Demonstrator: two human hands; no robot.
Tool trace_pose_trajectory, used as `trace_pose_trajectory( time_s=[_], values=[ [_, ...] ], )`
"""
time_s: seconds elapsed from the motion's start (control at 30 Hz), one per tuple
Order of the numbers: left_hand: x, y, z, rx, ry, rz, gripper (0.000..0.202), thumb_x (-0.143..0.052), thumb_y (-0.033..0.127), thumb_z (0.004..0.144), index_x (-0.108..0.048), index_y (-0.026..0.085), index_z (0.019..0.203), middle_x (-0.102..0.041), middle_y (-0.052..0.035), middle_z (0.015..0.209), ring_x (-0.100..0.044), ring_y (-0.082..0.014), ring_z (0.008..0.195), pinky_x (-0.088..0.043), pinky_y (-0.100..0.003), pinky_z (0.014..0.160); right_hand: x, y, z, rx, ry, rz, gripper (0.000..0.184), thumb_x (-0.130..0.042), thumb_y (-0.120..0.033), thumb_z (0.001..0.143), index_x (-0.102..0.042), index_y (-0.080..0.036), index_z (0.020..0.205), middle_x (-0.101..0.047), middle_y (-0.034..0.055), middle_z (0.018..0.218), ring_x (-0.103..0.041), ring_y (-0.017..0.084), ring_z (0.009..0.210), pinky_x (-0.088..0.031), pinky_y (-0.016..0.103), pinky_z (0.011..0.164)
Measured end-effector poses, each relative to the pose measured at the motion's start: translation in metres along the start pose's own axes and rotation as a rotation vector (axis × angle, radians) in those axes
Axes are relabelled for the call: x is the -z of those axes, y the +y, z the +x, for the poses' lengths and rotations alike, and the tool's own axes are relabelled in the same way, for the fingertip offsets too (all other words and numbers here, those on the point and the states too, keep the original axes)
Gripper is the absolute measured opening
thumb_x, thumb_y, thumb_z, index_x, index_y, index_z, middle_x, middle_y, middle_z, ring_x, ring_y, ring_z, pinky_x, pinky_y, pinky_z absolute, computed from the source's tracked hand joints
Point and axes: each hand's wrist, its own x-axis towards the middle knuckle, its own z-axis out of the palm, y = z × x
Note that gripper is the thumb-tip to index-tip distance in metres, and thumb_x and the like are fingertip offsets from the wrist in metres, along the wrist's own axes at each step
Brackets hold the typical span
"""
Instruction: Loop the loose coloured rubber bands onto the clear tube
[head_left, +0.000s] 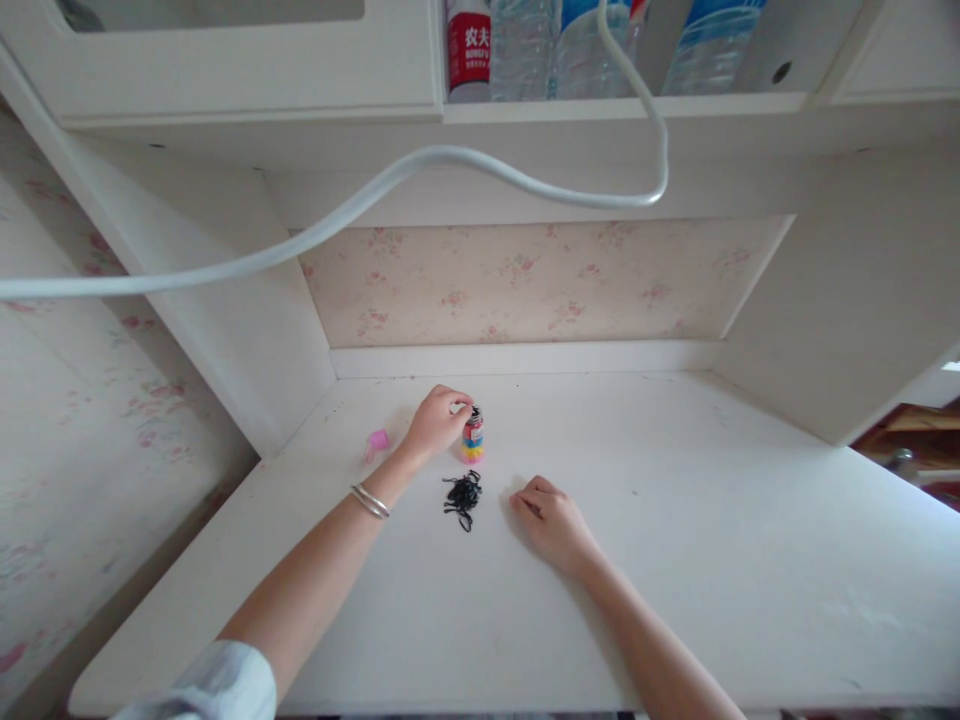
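My left hand (441, 417) is closed, with thumb and fingertips pinched at the rim of a small clear jar (472, 438). Upright on the desk, the jar shows yellow, blue and red layers of what look like small rubber bands, with something black near its mouth. Just in front of it lies a tangled pile of black hair ties (463, 494). To the right of the pile, my right hand (551, 520) rests on the desktop with its fingers curled in. Whether anything is inside those fingers is hidden.
A pink cap-like piece (379, 440) lies left of the jar, beside my left forearm. The white desk (720, 560) has side panels and a back panel. Overhead, a white cable (442, 155) crosses in front of a shelf with several bottles (523, 50).
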Motion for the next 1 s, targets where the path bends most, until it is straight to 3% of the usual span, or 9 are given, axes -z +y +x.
trace_pose_trajectory(
  time_s=[0.27, 0.6, 1.0],
  values=[
    [0.007, 0.002, 0.003, 0.108, -0.027, -0.035, 0.022, -0.052, 0.034, 0.079, -0.069, 0.021, 0.085, -0.066, -0.0028, 0.096, -0.059, -0.0156, 0.089, -0.045, -0.026, 0.081, -0.001, 0.004, 0.001, 0.01, -0.017, -0.029, 0.038, -0.037, -0.034, 0.09, -0.063, -0.02, 0.067, -0.055, 0.0009, 0.08, -0.053, 0.009, 0.067, -0.035, 0.021, 0.064],
    [0.014, 0.008, -0.009, 0.042, -0.098, -0.001, 0.047, -0.03, 0.047, 0.091, -0.068, 0.02, 0.085, -0.062, -0.0039, 0.095, -0.056, -0.0166, 0.097, -0.037, -0.029, 0.095, 0.0, 0.003, 0.001, 0.006, -0.013, -0.019, 0.037, -0.037, -0.034, 0.09, -0.063, -0.021, 0.067, -0.056, 0.001, 0.082, -0.053, 0.009, 0.067, -0.035, 0.021, 0.064],
    [0.014, 0.017, -0.004, 0.072, -0.201, 0.151, 0.067, -0.014, 0.059, 0.09, -0.069, 0.021, 0.085, -0.062, -0.0042, 0.111, -0.059, -0.0169, 0.093, -0.039, -0.03, 0.093, -0.003, 0.005, 0.001, 0.029, 0.005, -0.046, 0.036, -0.037, -0.033, 0.09, -0.063, -0.021, 0.069, -0.056, 0.0001, 0.08, -0.054, 0.009, 0.068, -0.035, 0.021, 0.066]
  ],
)
